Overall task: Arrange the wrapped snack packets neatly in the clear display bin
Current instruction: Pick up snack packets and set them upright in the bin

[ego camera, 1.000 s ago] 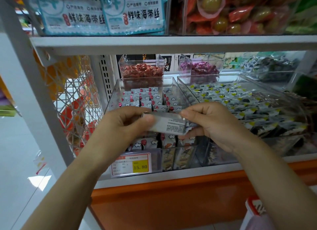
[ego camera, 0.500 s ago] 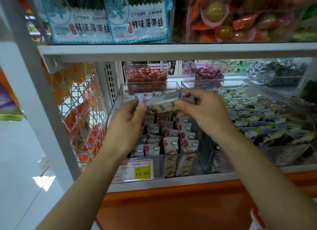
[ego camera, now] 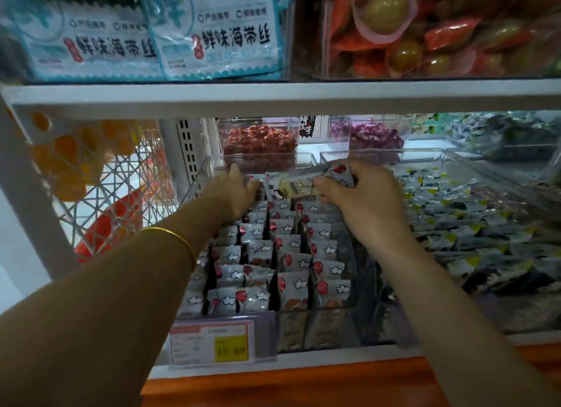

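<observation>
Right hand (ego camera: 361, 200) first: fingers curled over the top, thumb underneath, it pinches a grey-white wrapped snack packet (ego camera: 291, 185) by its right-hand end. The packet hangs in the air over the far end of the clear plastic display bin (ego camera: 197, 182), its long axis running left to right, the right end tipped a little higher.

Left hand (ego camera: 233, 191) is just beside the packet's free end, reaching down at the back-left corner of the bin. The fingertips are hidden among the wrappers, so whether it grips one or merely presses them back I cannot tell.

Below both hands stand the upright rows of matching cloud-printed packets (ego camera: 291, 245), faces to the front, ranked from front wall to back. That is the relation that counts: the held packet lies crosswise above the rows and already matches their width, so my read is it wants only tipping upright and lowering into the back rank. The right hand is the one placed for it, the left seemingly making room.

Further right on the white shelf, a second clear bin of black-and-yellow packets (ego camera: 455, 224).
</observation>
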A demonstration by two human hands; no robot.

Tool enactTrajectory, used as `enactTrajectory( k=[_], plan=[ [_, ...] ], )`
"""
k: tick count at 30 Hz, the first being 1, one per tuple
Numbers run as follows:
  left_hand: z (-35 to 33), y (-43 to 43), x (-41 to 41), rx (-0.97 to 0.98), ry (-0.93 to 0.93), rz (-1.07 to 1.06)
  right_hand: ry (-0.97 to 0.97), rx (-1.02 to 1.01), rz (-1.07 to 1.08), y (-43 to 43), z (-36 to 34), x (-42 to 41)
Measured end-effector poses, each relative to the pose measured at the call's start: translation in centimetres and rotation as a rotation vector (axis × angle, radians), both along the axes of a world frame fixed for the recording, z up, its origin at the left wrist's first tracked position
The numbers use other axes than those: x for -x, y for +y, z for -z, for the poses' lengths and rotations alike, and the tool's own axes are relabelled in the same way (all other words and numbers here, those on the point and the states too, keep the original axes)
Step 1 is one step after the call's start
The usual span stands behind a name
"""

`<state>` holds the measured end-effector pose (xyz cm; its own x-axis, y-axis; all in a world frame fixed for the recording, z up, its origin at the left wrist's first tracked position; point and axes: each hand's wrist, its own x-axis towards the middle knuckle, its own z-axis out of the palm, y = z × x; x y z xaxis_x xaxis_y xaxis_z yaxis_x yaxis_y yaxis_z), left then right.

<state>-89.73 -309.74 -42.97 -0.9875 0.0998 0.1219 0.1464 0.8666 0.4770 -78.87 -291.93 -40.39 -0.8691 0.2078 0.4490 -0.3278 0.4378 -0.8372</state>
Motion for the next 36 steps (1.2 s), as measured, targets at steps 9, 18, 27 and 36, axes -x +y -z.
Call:
enactTrajectory(
  k=[9,18,27,36],
  plan=[
    [-0.6,-0.2,0.5,0.022,-0.211,-0.062,-0.049,0.056,-0.039,-0.1,-0.8,0.3],
    [0.1,-0.3,-2.5,0.269,-0.184,-0.083,0.012,-0.289,-0.017,-6.7,-2.8,10.0],
    [-1.7,-0.4,-4.2,0.390,-0.213,0.069,-0.087,-0.615,-0.154,-11.9,-1.3,14.3],
    [-3.6,-3.0,-10.2,0.883,-0.043,0.045,-0.121,-0.694,-0.166,-11.5,-0.3,14.2]
  ],
)
